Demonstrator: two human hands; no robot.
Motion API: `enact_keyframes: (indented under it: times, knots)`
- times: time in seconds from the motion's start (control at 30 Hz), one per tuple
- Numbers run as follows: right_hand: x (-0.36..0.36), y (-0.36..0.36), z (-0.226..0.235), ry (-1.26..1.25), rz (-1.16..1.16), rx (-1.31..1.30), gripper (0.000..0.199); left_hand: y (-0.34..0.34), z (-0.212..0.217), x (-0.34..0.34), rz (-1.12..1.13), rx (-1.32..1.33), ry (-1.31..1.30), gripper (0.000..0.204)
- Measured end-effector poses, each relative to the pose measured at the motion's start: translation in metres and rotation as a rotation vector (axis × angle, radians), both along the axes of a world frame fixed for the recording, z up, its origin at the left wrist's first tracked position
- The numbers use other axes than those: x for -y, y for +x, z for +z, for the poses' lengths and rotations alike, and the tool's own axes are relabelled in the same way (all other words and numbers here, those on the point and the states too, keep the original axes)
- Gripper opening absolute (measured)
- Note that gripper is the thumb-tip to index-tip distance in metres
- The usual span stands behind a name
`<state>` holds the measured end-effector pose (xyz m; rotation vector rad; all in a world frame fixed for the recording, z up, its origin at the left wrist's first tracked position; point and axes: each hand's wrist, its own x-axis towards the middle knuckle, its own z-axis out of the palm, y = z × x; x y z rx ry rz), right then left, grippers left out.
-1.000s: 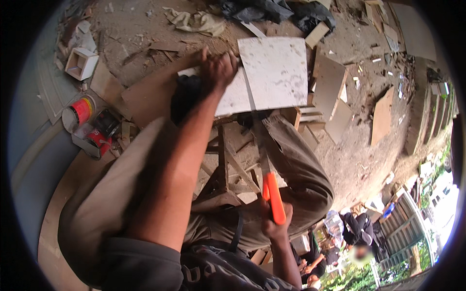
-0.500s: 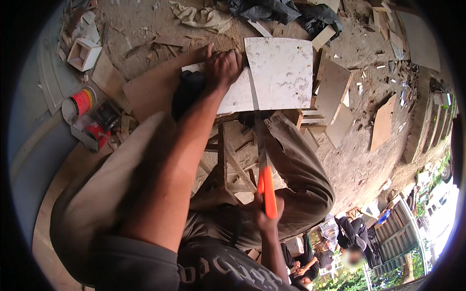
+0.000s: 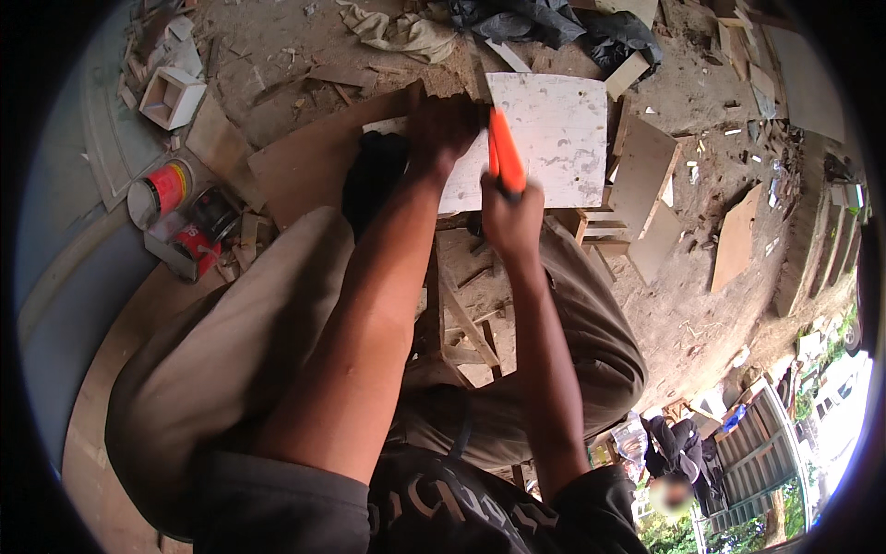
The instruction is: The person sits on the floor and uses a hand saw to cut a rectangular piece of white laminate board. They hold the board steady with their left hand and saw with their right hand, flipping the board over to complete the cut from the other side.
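Observation:
My right hand (image 3: 513, 220) is closed round the orange handle of a handsaw (image 3: 508, 155), low over the white board (image 3: 552, 138). Most of the blade is hard to make out now; the handle points away from me along the board's left part. Just left of the saw, my left hand (image 3: 445, 129) grips the board near its far edge, with the fingers partly in shadow. Beneath the board, a wooden stand (image 3: 461, 319) shows between my knees. A dark shoe or cloth-like shape (image 3: 374, 175) rests beside my left forearm, against the board.
A brown panel (image 3: 300, 162) lies left of the board. Paint tins (image 3: 161, 192) and a small white box (image 3: 172, 98) stand further left. Wood offcuts (image 3: 646, 171) litter the ground at right. Dark sheeting (image 3: 526, 20) lies at the far side; another person (image 3: 678, 452) is at lower right.
My right hand has pushed the saw away from me, bringing the handle from near my lap up over the board. My left hand stays on the board.

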<state>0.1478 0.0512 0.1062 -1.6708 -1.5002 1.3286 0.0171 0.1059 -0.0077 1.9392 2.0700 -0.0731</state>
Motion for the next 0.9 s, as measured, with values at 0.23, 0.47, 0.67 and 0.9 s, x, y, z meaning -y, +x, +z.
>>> enact_keyframes:
  times: [0.23,0.47,0.67,0.9]
  knots:
    - [0.145,0.088,0.153,-0.305,-0.058,0.034,0.014,-0.007,-0.013,0.009,0.201,0.223,0.535,0.037]
    - [-0.003,-0.004,0.017,-0.035,0.047,0.12,0.024,-0.008,-0.003,0.009,0.071,0.054,0.32,0.029]
    - [0.041,0.022,0.032,-0.077,0.031,0.034,0.019,-0.007,-0.012,0.014,0.109,0.082,0.226,0.014]
    - [0.151,0.07,0.163,-0.275,-0.117,0.117,0.036,0.006,-0.011,0.009,0.208,0.196,0.457,0.024]
